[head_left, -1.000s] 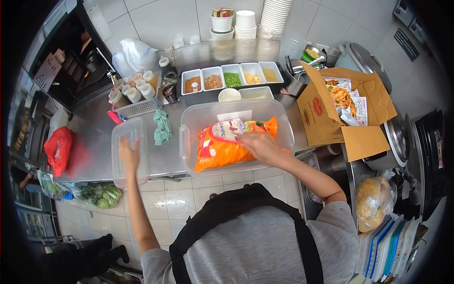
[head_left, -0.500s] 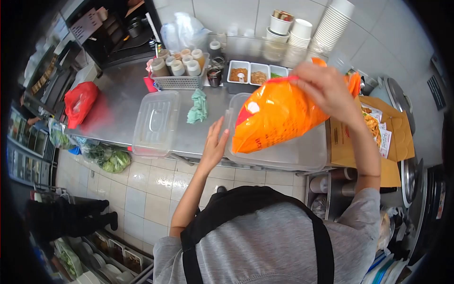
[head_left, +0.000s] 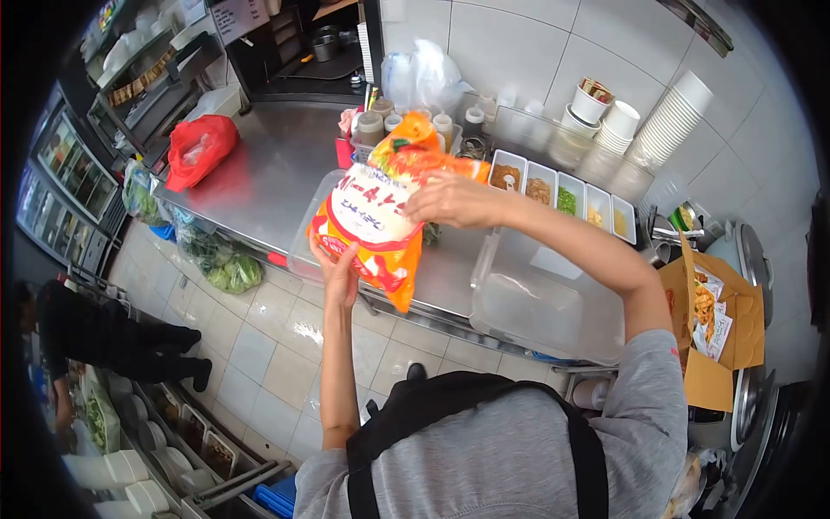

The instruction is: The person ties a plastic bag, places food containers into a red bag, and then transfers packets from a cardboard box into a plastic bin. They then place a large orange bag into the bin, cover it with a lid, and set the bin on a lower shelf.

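Observation:
An orange plastic bag (head_left: 372,203) with a white printed label is held up over the counter, its top crumpled. My left hand (head_left: 339,275) grips the bag's lower left part, thumb on the front and fingers partly hidden behind. On the bag's right side, my right hand (head_left: 458,201) has its fingers closed on the plastic. A clear plastic tub (head_left: 545,303) stands on the counter under my right forearm. Behind the bag, a clear plastic lid (head_left: 303,251) shows only in part.
White trays of toppings (head_left: 566,197) line the counter's back, near squeeze bottles (head_left: 370,128) and stacked bowls (head_left: 674,117). An open cardboard box (head_left: 752,324) is at the right. A red bag (head_left: 201,147) lies at the left. Another person (head_left: 112,333) stands at lower left.
The orange bag has moved left from above the tub and turned so its white label shows. My left hand, free before, now grips it. My view has shifted too.

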Demonstrator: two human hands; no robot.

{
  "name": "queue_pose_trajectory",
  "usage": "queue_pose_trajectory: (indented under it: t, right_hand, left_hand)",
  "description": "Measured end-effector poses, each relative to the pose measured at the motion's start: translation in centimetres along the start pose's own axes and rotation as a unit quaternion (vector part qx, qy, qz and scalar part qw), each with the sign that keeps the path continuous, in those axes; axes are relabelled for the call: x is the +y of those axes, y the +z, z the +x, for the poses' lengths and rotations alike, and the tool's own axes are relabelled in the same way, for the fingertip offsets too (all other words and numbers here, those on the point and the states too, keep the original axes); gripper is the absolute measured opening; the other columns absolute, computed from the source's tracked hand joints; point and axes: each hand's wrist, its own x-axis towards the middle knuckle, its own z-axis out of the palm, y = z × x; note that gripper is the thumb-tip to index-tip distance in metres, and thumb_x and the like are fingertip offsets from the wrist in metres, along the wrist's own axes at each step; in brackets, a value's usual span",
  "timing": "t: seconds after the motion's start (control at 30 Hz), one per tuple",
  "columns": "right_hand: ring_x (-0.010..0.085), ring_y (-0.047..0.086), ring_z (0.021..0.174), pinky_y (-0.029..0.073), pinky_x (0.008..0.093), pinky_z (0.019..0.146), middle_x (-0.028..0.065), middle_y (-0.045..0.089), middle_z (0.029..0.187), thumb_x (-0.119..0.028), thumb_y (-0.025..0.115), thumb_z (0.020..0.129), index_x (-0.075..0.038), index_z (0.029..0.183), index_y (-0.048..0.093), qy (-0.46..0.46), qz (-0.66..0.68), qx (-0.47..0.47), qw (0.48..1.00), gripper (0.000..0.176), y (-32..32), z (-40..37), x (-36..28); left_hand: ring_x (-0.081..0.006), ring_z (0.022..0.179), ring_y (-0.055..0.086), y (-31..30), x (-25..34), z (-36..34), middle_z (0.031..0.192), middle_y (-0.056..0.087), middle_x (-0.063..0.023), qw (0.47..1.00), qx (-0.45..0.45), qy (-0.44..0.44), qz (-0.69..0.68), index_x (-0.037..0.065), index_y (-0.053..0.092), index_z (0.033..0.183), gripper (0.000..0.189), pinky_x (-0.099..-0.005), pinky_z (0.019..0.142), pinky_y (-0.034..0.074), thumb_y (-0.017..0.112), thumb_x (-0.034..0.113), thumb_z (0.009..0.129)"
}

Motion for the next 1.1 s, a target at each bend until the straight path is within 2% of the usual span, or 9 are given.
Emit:
queue_pose_trajectory:
  t: [0.17,0.23,0.47,0.67,0.8,0.87,0.93,1.0,1.1]
  right_hand:
    - [0.0228,0.058,0.099,0.043,0.0408,0.085,0.0063,0.063,0.105,-0.016,0.050,0.082,-0.010,0.102,0.064,0.029,-0.008,-0.121,0.992,0.025,10.7,-2.1,5.9]
    - [0.0260,0.060,0.093,0.046,0.0430,0.079,0.0133,0.063,0.099,-0.016,0.051,0.081,-0.009,0.095,0.064,0.217,0.022,-0.303,0.928,0.021,9.2,0.3,4.5]
    - [0.0254,0.064,0.078,0.050,0.0404,0.063,0.0098,0.064,0.084,-0.017,0.056,0.074,-0.009,0.084,0.062,0.184,-0.077,0.017,0.980,0.014,-0.5,-1.7,-3.0]
    - [0.0315,0.061,0.074,0.048,0.0402,0.065,0.0142,0.063,0.083,-0.019,0.056,0.076,-0.008,0.092,0.064,0.502,-0.198,0.106,0.835,0.021,-19.2,-18.7,-16.0]
    - [0.0290,0.064,0.062,0.050,0.0381,0.058,0.0178,0.063,0.064,-0.028,0.060,0.076,0.002,0.076,0.065,0.861,-0.129,-0.082,0.485,0.031,-25.2,-38.4,-20.3]
    - [0.0277,0.066,0.071,0.051,0.0345,0.063,0.0186,0.066,0.077,-0.038,0.063,0.075,0.004,0.088,0.064,0.919,-0.046,-0.065,0.386,0.044,-23.8,-48.3,-22.1]
    - [0.0256,0.065,0.078,0.050,0.0304,0.070,0.0168,0.066,0.087,-0.037,0.069,0.072,0.002,0.100,0.061,0.869,-0.176,-0.045,0.460,0.049,-18.3,-56.5,-22.7]
    - [0.0177,0.063,0.078,0.048,0.0259,0.069,0.0119,0.066,0.091,-0.024,0.071,0.075,0.000,0.097,0.058,0.858,-0.152,0.039,0.490,0.035,-15.9,-56.9,-23.1]
    - [0.0096,0.060,0.071,0.046,0.0231,0.062,0.0072,0.066,0.086,-0.012,0.068,0.078,-0.004,0.088,0.057,0.792,0.011,0.320,0.521,0.018,-16.7,-59.7,-23.8]
  left_hand:
    - [-0.0246,0.121,0.037,-3.8,-5.7,2.5,0.138,0.024,-0.0131,0.990,0.059,0.047,0.116,0.016,0.003,0.141,0.104,-0.0404,0.098,0.038,0.073,-0.004,0.067]
    - [-0.0270,0.122,0.036,-6.9,-9.1,3.9,0.138,0.024,-0.0150,0.960,0.091,0.096,0.249,0.010,0.002,0.141,0.106,-0.0406,0.100,0.035,0.077,0.002,0.065]
    - [-0.0352,0.118,0.040,-9.5,-9.8,6.1,0.134,0.032,-0.0239,0.844,0.093,0.114,0.516,-0.002,0.018,0.136,0.107,-0.0461,0.100,0.033,0.083,0.030,0.057]
    - [-0.0414,0.117,0.035,-3.4,-3.5,5.4,0.129,0.035,-0.0271,0.692,0.128,0.274,0.656,-0.002,0.023,0.136,0.096,-0.0479,0.098,0.029,0.077,0.038,0.067]
    - [-0.0331,0.124,0.031,12.6,-0.7,0.9,0.133,0.033,-0.0206,0.679,-0.100,0.446,0.574,0.003,0.025,0.137,0.072,-0.0475,0.098,0.030,0.066,0.022,0.081]
    - [-0.0303,0.126,0.030,20.4,-2.1,-3.0,0.136,0.031,-0.0178,0.805,-0.214,0.330,0.444,0.002,0.027,0.136,0.067,-0.0453,0.098,0.031,0.064,0.017,0.082]
    - [-0.0314,0.127,0.031,28.0,-3.6,-7.4,0.138,0.029,-0.0169,0.799,-0.358,0.325,0.356,0.002,0.030,0.135,0.068,-0.0444,0.100,0.030,0.066,0.016,0.080]
    - [-0.0275,0.130,0.029,34.5,-4.2,-10.9,0.140,0.030,-0.0138,0.696,-0.495,0.349,0.385,0.004,0.029,0.137,0.069,-0.0420,0.103,0.028,0.065,0.013,0.079]
    - [-0.0318,0.127,0.033,43.5,-8.9,-14.5,0.137,0.033,-0.0174,0.639,-0.625,0.305,0.329,0.002,0.028,0.136,0.078,-0.0425,0.101,0.032,0.071,0.022,0.074]
